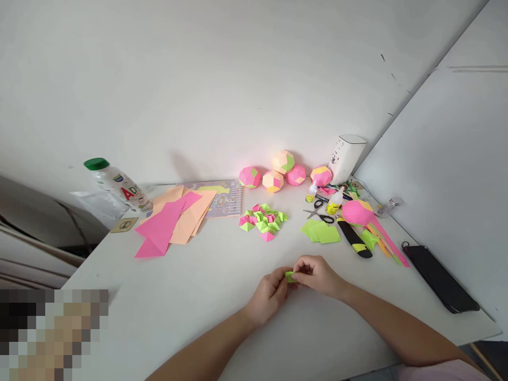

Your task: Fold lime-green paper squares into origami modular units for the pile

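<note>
Between my two hands is a small piece of green paper (289, 276), partly hidden by the fingers; its folds are too small to make out. My left hand (269, 296) pinches it from the left, and my right hand (316, 277) grips its right side between thumb and fingers. Beyond the hands lies a pile of small folded green and pink paper pieces (263, 219). Cut green paper sheets (321, 232) rest a little past my right hand, with scissors (318, 212) behind them.
Pink paper (169, 225) and peach sheets lie left, near a bottle with a green cap (119, 185). Several paper balls (273, 181) stand along the wall. On the right are a glue bottle (334, 202), a black and yellow cutter (354, 238) and a black phone (440, 278).
</note>
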The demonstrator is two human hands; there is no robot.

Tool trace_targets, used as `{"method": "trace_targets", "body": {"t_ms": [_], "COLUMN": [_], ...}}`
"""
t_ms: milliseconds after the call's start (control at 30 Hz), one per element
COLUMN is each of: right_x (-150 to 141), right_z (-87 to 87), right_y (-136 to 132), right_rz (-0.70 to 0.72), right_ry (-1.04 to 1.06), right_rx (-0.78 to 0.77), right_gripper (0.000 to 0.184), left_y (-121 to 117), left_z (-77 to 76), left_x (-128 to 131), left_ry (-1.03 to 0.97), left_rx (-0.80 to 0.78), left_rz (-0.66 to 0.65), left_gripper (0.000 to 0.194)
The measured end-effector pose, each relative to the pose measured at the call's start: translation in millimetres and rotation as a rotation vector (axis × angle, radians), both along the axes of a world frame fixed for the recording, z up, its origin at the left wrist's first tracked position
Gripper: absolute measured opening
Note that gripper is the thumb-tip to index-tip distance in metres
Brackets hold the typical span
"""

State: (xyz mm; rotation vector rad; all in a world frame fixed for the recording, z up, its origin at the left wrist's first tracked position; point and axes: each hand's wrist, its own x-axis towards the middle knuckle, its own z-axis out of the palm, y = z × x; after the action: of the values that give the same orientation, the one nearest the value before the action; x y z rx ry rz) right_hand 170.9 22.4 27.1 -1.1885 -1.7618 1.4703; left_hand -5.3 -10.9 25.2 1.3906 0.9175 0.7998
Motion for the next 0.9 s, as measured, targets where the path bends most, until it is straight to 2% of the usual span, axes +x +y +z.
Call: {"method": "trace_targets", "body": {"t_ms": [233,433,600,900], "right_x": [-0.4,0.6,0.7,0.8], "right_z": [-1.7,0.8,3.0,2.8], "right_y": [2.6,3.3,4.4,7.3], "right_rz": [0.001,0.059,-0.007,-0.02], "right_ry": [0.077,0.081,0.117,0.113], "right_rx": [-0.138,-0.133,-0.104,-0.101], "right_gripper": [0.026,0.025,0.026,0.028], "left_y": [-1.6,-2.1,-0.4,-1.5], "left_z": [-5.7,-9.0,-5.4,-2.9], "left_x": [0.5,2.9,4.8,3.0], "left_ry": [-0.011,-0.048,-0.132,-0.165], "left_rx": [0.012,-0.021,-0.155,-0.171], "left_rz": [0.012,0.049,0.073,0.096], "left_gripper": [0.036,0.045,0.031,0.024]}}
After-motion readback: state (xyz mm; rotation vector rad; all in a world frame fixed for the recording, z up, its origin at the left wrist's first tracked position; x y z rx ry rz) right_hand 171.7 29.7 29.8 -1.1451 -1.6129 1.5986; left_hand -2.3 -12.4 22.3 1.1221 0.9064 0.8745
